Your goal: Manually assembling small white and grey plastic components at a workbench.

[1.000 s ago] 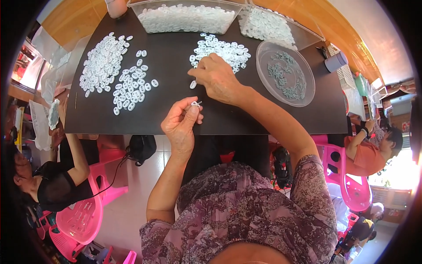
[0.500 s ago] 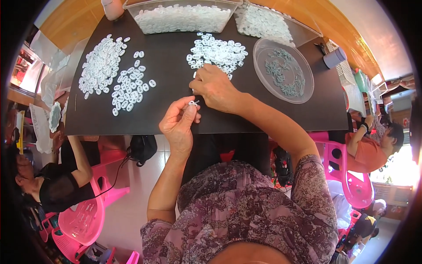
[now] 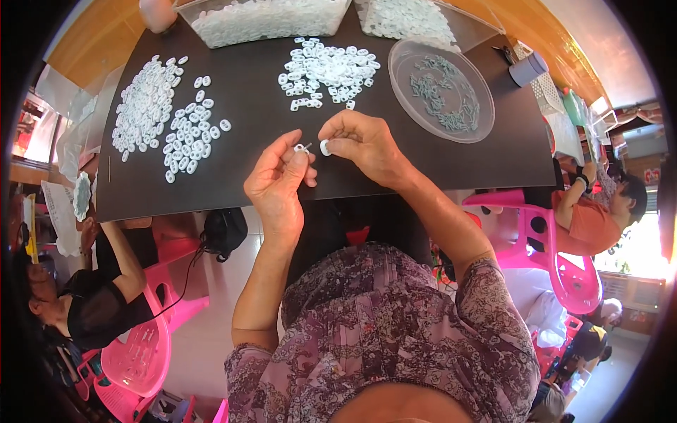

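Above the near part of the dark table (image 3: pixel 247 84), my left hand (image 3: pixel 276 185) pinches a small white plastic piece (image 3: pixel 300 149) between thumb and fingertips. A thin grey pin (image 3: pixel 308 145) sticks out of it toward the right. Just right of that, my right hand (image 3: pixel 370 149) grips a white oval plastic piece (image 3: pixel 324 147) between thumb and forefinger, a small gap from the pin. Beyond my hands lies a pile of white two-holed pieces (image 3: pixel 331 70). Several grey-green pins (image 3: pixel 455 113) are scattered inside a round clear lid (image 3: pixel 400 95) at the right.
Two heaps of white oval pieces, a large one (image 3: pixel 144 106) and a smaller one (image 3: pixel 190 137), lie at the left. Clear tubs of white pieces (image 3: pixel 268 21) stand at the back. A grey-purple cup (image 3: pixel 527 70) stands at the right. People sit on pink chairs (image 3: pixel 141 352) either side.
My right hand has come back from the near edge of the middle pile with a white oval piece, and is now beside my left hand. The view has shifted slightly.
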`<state>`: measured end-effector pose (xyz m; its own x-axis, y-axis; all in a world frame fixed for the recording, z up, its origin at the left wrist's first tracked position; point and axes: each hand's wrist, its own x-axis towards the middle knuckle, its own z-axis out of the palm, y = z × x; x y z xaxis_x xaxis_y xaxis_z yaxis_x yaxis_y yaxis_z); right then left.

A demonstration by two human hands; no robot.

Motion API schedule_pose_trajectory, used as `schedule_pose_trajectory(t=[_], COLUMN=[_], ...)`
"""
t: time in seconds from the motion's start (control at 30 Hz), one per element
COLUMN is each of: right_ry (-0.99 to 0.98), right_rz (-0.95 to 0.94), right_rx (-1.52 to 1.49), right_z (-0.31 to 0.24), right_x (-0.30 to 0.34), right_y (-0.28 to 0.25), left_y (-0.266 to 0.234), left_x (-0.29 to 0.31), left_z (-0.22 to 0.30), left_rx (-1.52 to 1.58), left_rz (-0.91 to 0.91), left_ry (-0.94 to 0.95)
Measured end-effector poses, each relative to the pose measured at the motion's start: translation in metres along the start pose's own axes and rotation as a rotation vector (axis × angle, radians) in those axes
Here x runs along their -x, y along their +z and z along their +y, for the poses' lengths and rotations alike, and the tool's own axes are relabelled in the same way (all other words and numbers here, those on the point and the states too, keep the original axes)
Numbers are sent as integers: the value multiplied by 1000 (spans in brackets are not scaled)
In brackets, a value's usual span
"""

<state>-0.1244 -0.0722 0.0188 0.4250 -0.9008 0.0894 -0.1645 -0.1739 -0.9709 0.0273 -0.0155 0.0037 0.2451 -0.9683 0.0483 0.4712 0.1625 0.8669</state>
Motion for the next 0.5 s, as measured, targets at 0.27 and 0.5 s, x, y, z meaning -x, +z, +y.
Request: schedule_pose_trajectory(t=[0.27,0.5], right_ry=[147,93], right_rz=[24,121], right_rx=[-262,-466], right_z=[-11,-2], right_x=[13,20], right_y=[2,7], left_y=[11,15], left_x=[12,14], left_z=[-4,-10], left_rx=[54,81], left_rz=[-20,22], left_ry=[-57,-85])
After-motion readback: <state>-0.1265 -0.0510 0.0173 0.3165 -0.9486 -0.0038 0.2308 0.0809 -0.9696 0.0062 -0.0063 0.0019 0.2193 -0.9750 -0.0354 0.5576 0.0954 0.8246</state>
